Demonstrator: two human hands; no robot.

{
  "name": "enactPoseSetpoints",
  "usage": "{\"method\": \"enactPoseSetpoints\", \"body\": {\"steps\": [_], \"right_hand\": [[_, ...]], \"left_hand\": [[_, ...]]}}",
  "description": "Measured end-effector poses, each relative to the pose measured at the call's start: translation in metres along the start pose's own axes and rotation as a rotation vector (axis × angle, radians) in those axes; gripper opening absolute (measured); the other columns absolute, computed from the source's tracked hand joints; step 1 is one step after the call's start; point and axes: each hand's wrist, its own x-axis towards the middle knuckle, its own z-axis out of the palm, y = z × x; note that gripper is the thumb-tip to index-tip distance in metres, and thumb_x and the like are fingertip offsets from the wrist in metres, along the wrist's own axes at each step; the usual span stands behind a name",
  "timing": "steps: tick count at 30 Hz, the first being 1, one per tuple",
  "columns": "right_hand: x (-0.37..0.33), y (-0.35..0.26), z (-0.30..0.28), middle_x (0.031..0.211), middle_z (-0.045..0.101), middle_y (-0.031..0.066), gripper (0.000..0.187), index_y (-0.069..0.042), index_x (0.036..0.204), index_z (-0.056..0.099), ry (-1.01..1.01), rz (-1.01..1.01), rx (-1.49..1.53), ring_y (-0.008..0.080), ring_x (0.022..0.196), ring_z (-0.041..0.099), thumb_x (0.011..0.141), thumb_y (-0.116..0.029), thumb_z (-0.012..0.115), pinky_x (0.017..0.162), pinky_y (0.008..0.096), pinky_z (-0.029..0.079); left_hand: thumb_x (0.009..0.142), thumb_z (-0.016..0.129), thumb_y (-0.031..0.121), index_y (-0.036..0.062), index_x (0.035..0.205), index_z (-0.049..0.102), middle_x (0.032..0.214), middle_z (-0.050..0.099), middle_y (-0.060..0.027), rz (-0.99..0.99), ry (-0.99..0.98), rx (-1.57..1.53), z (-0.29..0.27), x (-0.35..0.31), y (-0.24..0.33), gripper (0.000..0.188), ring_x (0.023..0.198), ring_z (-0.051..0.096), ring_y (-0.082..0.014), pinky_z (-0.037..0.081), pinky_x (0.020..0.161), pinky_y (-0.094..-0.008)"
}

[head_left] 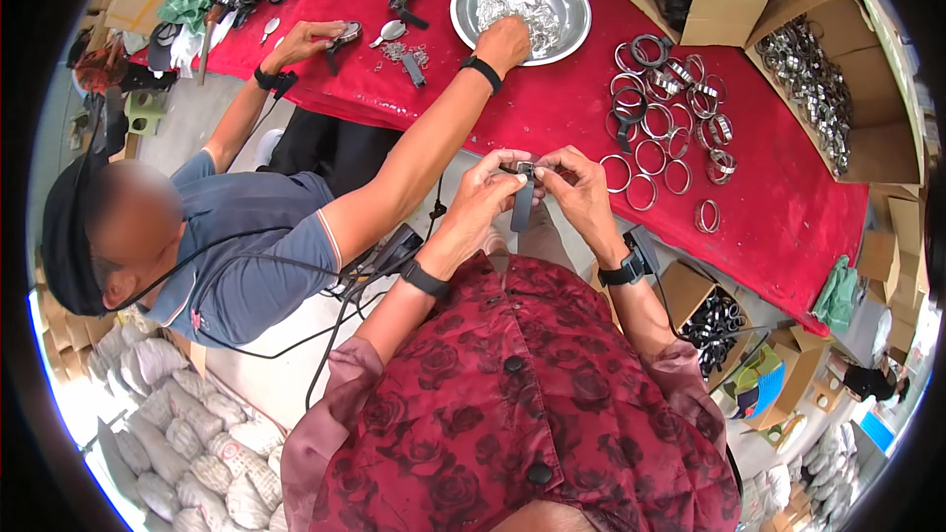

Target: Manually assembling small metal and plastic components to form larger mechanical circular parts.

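Observation:
Both my hands meet at the table's near edge, around a dark grey flat handle-like piece (pixel 521 211) with a small metal part (pixel 525 169) at its upper end. My left hand (pixel 483 199) pinches it from the left, thumb pressed near the metal part. From the other side, my right hand (pixel 579 195) closes thumb and fingers on the same end. The grey piece hangs downward between them. Its exact kind cannot be made out. Several metal rings (pixel 650 158), some with black parts, lie on the red-covered table (pixel 778 227) to the right.
At my left, a co-worker reaches a hand (pixel 505 41) into a steel bowl (pixel 572 25) of small shiny parts; the other hand (pixel 305 42) holds a small part. Cardboard boxes (pixel 882 128) of metal pieces stand at right.

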Motion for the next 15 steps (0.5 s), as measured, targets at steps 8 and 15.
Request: {"method": "enactPoseSetpoints", "body": {"steps": [8, 15], "right_hand": [[0.023, 0.061, -0.007, 0.088, 0.069, 0.0073, 0.013, 0.0, 0.099, 0.076, 0.031, 0.083, 0.023, 0.0131, 0.078, 0.067, 0.088, 0.0, 0.07, 0.069, 0.0289, 0.052], [0.033, 0.069, -0.009, 0.084, 0.074, 0.0053, 0.013, 0.002, 0.1, 0.076, -0.051, 0.202, 0.128, 0.0103, 0.075, 0.068, 0.091, 0.001, 0.066, 0.067, 0.0267, 0.054]], "left_hand": [[0.103, 0.062, 0.01, 0.0023, 0.135, 0.057, 0.118, 0.068, -0.0086, -0.099, 0.072, 0.045, -0.015, 0.043, -0.026, 0.033, 0.112, 0.068, -0.0192, 0.061, 0.098, -0.04], [0.102, 0.062, 0.011, 0.0008, 0.135, 0.056, 0.12, 0.068, -0.011, -0.124, 0.104, -0.086, -0.026, 0.054, -0.043, 0.035, 0.11, 0.071, -0.024, 0.061, 0.1, -0.0436]]}}
